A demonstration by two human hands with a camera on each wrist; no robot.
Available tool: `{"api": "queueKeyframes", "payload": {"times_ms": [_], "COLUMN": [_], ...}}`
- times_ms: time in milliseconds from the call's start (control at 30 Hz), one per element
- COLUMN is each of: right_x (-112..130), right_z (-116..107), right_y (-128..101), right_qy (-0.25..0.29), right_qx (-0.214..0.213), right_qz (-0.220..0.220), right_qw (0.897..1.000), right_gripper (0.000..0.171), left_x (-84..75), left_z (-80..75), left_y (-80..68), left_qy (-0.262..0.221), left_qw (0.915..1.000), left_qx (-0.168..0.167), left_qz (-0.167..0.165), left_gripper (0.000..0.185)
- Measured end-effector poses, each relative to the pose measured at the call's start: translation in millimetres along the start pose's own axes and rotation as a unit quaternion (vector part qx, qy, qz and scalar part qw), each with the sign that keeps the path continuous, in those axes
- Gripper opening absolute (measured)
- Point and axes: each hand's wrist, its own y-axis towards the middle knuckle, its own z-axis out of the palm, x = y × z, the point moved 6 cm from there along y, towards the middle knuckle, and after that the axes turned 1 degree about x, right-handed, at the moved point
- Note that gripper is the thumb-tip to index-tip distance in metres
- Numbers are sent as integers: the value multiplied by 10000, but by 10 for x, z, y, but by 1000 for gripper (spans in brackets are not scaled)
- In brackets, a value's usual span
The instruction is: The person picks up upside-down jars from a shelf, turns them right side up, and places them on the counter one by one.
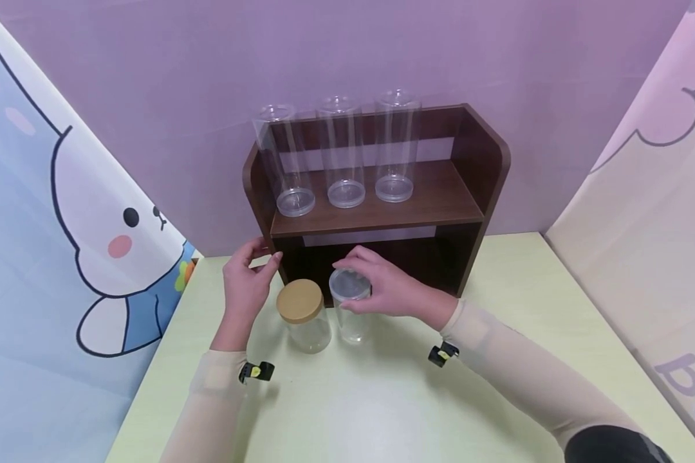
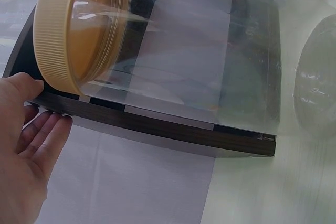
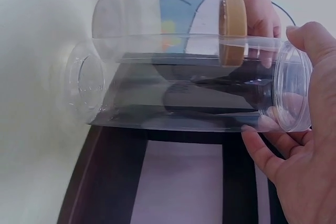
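My left hand (image 1: 248, 283) grips the left side panel of a dark brown two-tier wooden shelf (image 1: 440, 193). In the left wrist view its thumb lies on one face of the panel (image 2: 173, 128), the fingers on the other. My right hand (image 1: 390, 287) holds a clear plastic jar (image 1: 354, 329) with a transparent lid around its top, thumb and fingers on opposite sides. That jar stands upright on the table before the shelf. Just left of it is another clear jar with a tan ribbed lid (image 1: 300, 301), near the left hand.
Three tall clear jars, the left (image 1: 295, 202), middle (image 1: 346, 193) and right (image 1: 394, 188), stand in a row on the upper tier. The pale table (image 1: 370, 411) lies in front. A purple backdrop (image 1: 208, 128) hangs behind, with printed cartoon cloths at both sides.
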Motion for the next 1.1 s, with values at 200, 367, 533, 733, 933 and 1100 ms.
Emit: {"api": "queueKeyframes", "payload": {"times_ms": [200, 367, 533, 733, 933, 1100], "right_x": [-53, -90, -133, -182, -184, -159], "right_z": [92, 148, 186, 228, 237, 218], "right_y": [-15, -18, -34, -68, -81, -84], "right_qy": [39, -11, 60, 95, 153, 140], "right_qx": [17, -92, -324, -526, -515, -488], "right_qz": [25, -10, 19, -28, -41, -72], "right_qw": [10000, 10000, 9995, 9986, 9985, 9987], "right_gripper": [68, 68, 68, 70, 70, 70], "left_x": [-12, -21, -18, -16, -6, -17], "left_z": [0, -2, -3, -7, -4, -7], "left_y": [1, -2, 0, 4, -6, 0], "left_qy": [49, 14, -7, -42, 4, -19], "left_qw": [10000, 10000, 10000, 10000, 10000, 10000], "left_qx": [33, 37, 17, 5, 40, 26], "left_qz": [8, 26, 25, 15, -33, 20], "left_gripper": [32, 31, 31, 31, 32, 32]}}
